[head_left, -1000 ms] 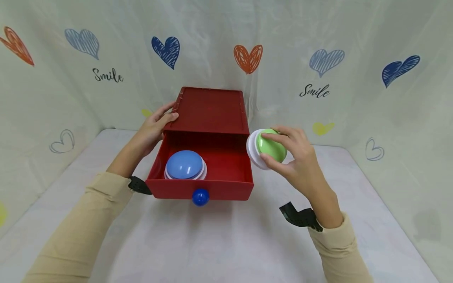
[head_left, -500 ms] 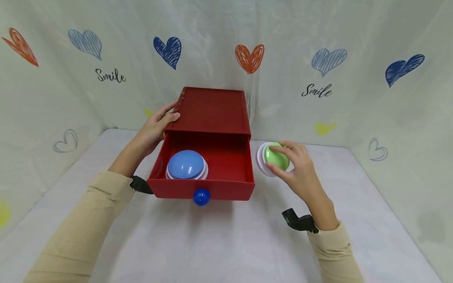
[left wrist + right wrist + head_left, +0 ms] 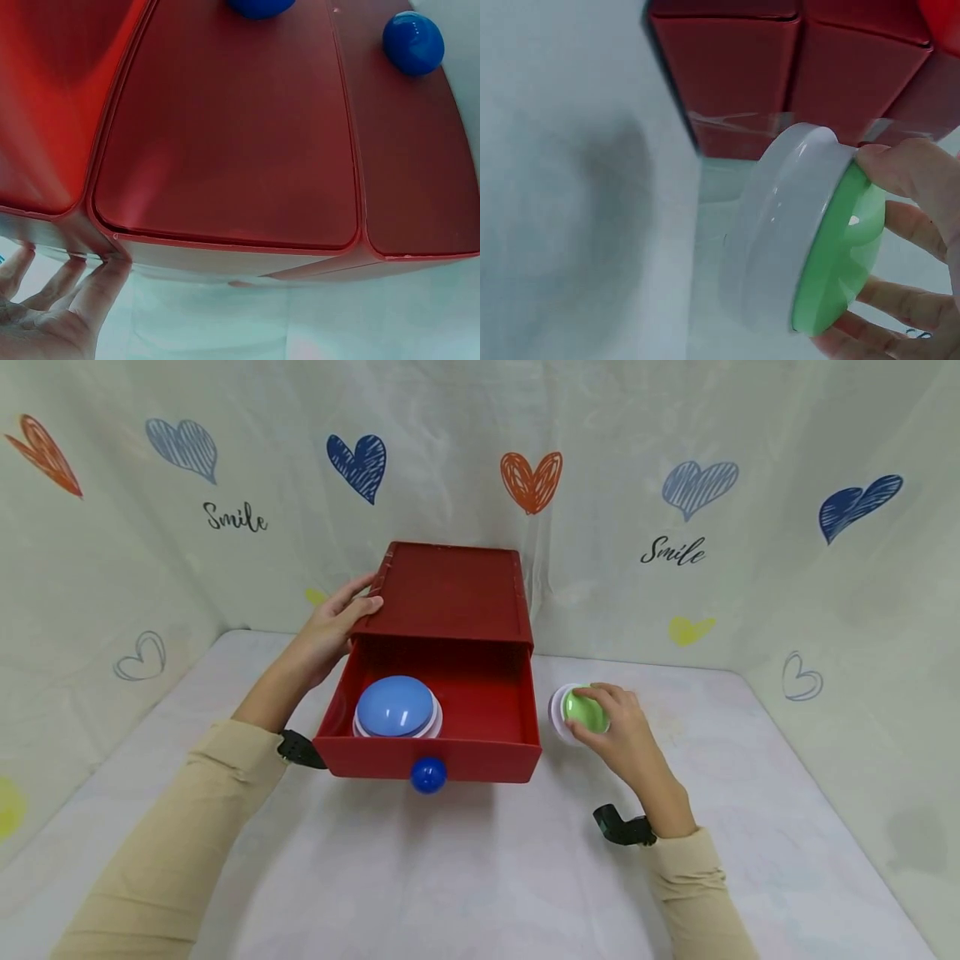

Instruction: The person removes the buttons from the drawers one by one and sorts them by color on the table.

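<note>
A red drawer cabinet (image 3: 453, 593) stands at the centre, its top drawer (image 3: 480, 762) pulled out. Inside that drawer, on the left, sits a round blue push button (image 3: 395, 706) with a white base. My left hand (image 3: 330, 627) rests against the cabinet's left side; its extended fingers (image 3: 101, 292) touch the wall in the left wrist view. To the right of the drawer, my right hand (image 3: 626, 739) holds a green push button (image 3: 585, 714) by its dome, thumb on one side and fingers on the other. Its white base (image 3: 780, 225) is tilted; I cannot tell whether it touches the table.
A blue knob (image 3: 428, 775) sticks out from the open drawer's front. More drawers with blue knobs (image 3: 412, 43) lie below it. A white cloth table (image 3: 450, 877) spreads around, and a white curtain (image 3: 600, 410) printed with hearts hangs behind the cabinet.
My right hand has moved down and slightly right, carrying the green push button lower beside the cabinet. My left hand stays at the cabinet's side, and the blue push button remains in the drawer.
</note>
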Demonstrator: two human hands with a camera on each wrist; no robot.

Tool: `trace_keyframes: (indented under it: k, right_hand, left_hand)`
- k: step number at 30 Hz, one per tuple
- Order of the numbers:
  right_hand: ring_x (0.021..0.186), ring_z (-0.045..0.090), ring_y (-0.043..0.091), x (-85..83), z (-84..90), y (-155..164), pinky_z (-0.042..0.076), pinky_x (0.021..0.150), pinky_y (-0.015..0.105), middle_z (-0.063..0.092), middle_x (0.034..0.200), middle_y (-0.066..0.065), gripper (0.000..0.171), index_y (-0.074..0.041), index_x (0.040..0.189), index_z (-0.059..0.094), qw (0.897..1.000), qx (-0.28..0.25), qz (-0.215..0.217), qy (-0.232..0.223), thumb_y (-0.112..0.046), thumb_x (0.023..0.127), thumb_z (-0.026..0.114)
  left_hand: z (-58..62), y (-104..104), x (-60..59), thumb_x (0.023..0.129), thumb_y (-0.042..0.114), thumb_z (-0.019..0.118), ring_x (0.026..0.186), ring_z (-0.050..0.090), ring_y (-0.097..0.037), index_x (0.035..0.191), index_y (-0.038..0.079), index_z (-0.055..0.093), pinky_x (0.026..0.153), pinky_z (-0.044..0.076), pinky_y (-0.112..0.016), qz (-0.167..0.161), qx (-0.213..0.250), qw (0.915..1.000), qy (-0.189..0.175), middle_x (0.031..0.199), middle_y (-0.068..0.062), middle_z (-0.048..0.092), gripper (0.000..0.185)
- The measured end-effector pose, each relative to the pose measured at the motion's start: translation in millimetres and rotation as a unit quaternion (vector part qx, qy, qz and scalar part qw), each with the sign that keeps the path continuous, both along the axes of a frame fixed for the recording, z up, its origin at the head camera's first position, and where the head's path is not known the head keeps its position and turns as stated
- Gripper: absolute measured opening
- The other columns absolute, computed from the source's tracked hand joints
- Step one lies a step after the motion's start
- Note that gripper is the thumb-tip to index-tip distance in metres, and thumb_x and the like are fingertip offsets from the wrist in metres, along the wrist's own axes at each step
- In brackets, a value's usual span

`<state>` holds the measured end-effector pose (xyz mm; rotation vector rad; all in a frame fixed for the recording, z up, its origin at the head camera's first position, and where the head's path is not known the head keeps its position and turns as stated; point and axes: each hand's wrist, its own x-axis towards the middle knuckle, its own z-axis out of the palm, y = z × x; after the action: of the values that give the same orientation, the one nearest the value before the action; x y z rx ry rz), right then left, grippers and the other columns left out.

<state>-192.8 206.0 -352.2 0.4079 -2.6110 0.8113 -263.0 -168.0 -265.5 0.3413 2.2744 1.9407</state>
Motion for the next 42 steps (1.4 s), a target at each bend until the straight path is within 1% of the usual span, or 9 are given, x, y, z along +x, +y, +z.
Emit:
trace_keyframes:
  k: [3,8,15,20,27,33,37,42]
  right_hand:
    - [0.112,0.043,0.037,-2.9,-7.1,2,0.047,0.083,0.051,0.051,0.123,0.022,0.042,-0.002,0.118,0.058,1.000,0.006,-0.004,-0.024,-0.014,0.080,0.071]
    - [0.113,0.042,0.038,-7.7,-16.7,5,0.047,0.085,0.051,0.050,0.123,0.022,0.043,-0.002,0.119,0.057,0.998,0.028,-0.014,-0.050,-0.014,0.080,0.071]
    - [0.111,0.044,0.038,-11.1,-21.7,6,0.046,0.087,0.051,0.051,0.121,0.024,0.043,0.000,0.118,0.057,0.997,0.042,-0.019,-0.067,-0.014,0.080,0.071]
    - [0.112,0.043,0.039,-11.8,-26.1,8,0.044,0.090,0.052,0.051,0.121,0.024,0.043,0.000,0.119,0.057,0.995,0.041,-0.017,-0.085,-0.014,0.080,0.071]
    - [0.114,0.042,0.040,-13.1,-26.8,7,0.042,0.093,0.053,0.049,0.124,0.024,0.045,-0.001,0.121,0.055,0.994,0.047,-0.012,-0.101,-0.015,0.082,0.070]
    - [0.116,0.038,0.046,-12.7,-25.7,9,0.039,0.094,0.056,0.041,0.133,0.030,0.047,-0.001,0.126,0.051,0.987,0.081,-0.009,-0.137,-0.011,0.084,0.067]
    - [0.114,0.039,0.047,-11.9,-28.4,10,0.039,0.093,0.056,0.041,0.132,0.031,0.047,-0.001,0.127,0.050,0.982,0.104,-0.009,-0.156,-0.010,0.084,0.065]
    - [0.113,0.040,0.047,-12.4,-30.3,11,0.039,0.094,0.056,0.041,0.132,0.030,0.046,-0.002,0.128,0.050,0.981,0.107,-0.009,-0.162,-0.011,0.085,0.064]
  left_hand:
    - [0.0,1,0.0,0.095,0.040,0.043,0.122,0.043,-0.018,0.149,0.029,0.019,0.105,0.034,-0.046,-0.002,0.002,1.0000,-0.004,0.150,-0.009,0.029,0.060]
    - [-0.9,2,-0.2,0.095,0.040,0.043,0.122,0.043,-0.019,0.149,0.028,0.019,0.104,0.035,-0.045,-0.003,0.000,1.0000,-0.003,0.150,-0.010,0.028,0.060]
    - [-0.6,2,0.1,0.095,0.041,0.043,0.124,0.041,-0.021,0.149,0.029,0.019,0.106,0.031,-0.050,0.000,0.003,1.0000,-0.001,0.150,-0.009,0.028,0.060]
    - [-1.7,2,-0.7,0.095,0.040,0.043,0.124,0.042,-0.021,0.149,0.029,0.019,0.106,0.032,-0.049,-0.001,0.005,1.0000,-0.002,0.150,-0.009,0.028,0.060]
    - [-3.0,2,-2.6,0.095,0.039,0.043,0.126,0.040,-0.025,0.149,0.028,0.020,0.106,0.031,-0.053,0.001,0.007,1.0000,0.003,0.149,-0.009,0.030,0.059]
    - [-2.6,2,-3.8,0.096,0.039,0.043,0.127,0.039,-0.025,0.149,0.029,0.020,0.106,0.031,-0.052,-0.004,0.010,0.9999,0.001,0.149,-0.009,0.029,0.059]
    - [-2.8,2,-3.7,0.096,0.038,0.043,0.127,0.039,-0.024,0.149,0.028,0.019,0.106,0.031,-0.052,-0.006,0.012,0.9999,-0.003,0.150,-0.008,0.028,0.059]
    - [-3.2,2,-3.6,0.095,0.039,0.043,0.128,0.038,-0.025,0.149,0.028,0.019,0.105,0.032,-0.053,-0.004,0.009,1.0000,0.000,0.150,-0.008,0.027,0.059]
